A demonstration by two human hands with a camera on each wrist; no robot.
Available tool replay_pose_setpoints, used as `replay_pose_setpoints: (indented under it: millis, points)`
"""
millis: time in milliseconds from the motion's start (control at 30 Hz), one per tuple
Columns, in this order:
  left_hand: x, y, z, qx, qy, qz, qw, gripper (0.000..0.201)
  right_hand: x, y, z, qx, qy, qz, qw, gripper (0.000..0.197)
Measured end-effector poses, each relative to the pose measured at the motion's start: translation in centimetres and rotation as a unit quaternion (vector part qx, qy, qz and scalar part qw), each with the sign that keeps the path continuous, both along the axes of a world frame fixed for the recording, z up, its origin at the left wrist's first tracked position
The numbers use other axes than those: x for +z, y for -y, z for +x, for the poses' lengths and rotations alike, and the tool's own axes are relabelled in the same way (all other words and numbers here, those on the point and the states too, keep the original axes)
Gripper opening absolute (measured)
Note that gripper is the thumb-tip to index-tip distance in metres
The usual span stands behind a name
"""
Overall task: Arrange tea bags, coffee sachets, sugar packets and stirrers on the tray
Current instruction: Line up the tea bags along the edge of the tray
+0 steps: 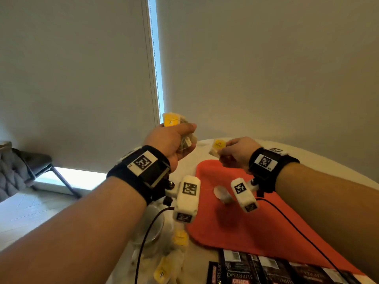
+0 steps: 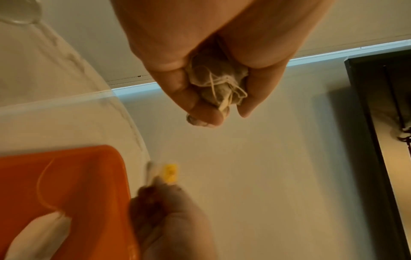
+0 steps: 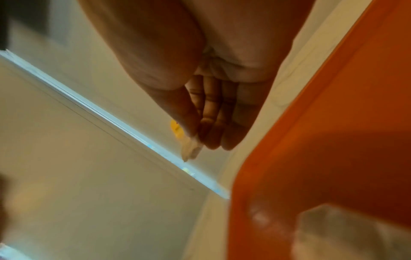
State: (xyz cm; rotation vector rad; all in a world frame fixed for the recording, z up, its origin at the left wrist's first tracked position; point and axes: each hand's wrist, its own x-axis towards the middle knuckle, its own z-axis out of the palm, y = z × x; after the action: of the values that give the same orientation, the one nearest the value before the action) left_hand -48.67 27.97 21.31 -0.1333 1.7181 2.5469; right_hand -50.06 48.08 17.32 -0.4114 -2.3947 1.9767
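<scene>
My left hand (image 1: 174, 142) is raised above the table's far left and grips a bunch of tea bags (image 2: 219, 84) with tangled strings; a yellow tag (image 1: 171, 119) sticks out above the fist. My right hand (image 1: 235, 150) pinches one tea bag with a yellow tag (image 1: 218, 146) over the far edge of the orange tray (image 1: 235, 228). One white tea bag (image 1: 223, 194) lies on the tray, partly hidden behind the right wrist camera. In the right wrist view the fingers (image 3: 209, 121) press a pale tea bag (image 3: 191, 149) against the thumb.
More tea bags with yellow tags (image 1: 170, 261) lie on the white table (image 1: 307, 158) left of the tray. A clear glass container (image 1: 151, 224) stands near them. Black coffee sachets (image 1: 256, 269) lie in a row at the tray's near edge. A chair (image 1: 30, 162) stands at far left.
</scene>
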Motion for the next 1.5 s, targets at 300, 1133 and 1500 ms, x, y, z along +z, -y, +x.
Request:
replay_pose_setpoints:
  millis: [300, 1133, 1500]
  points:
    - [0.1, 0.7, -3.1, -0.018, 0.005, -0.009, 1.0, 0.046, -4.4, 0.1, -6.4, 0.041, 0.134, 0.139, 0.98, 0.008]
    - [-0.7, 0.7, -2.9, -0.047, -0.006, -0.034, 0.998, 0.046, -6.1, -0.5, -7.0, -0.012, 0.13, 0.115, 0.985, 0.005]
    - [-0.1, 0.2, -1.8, -0.056, -0.006, -0.055, 0.997, 0.031, -3.7, -0.3, -3.6, 0.053, 0.131, 0.201, 0.969, 0.012]
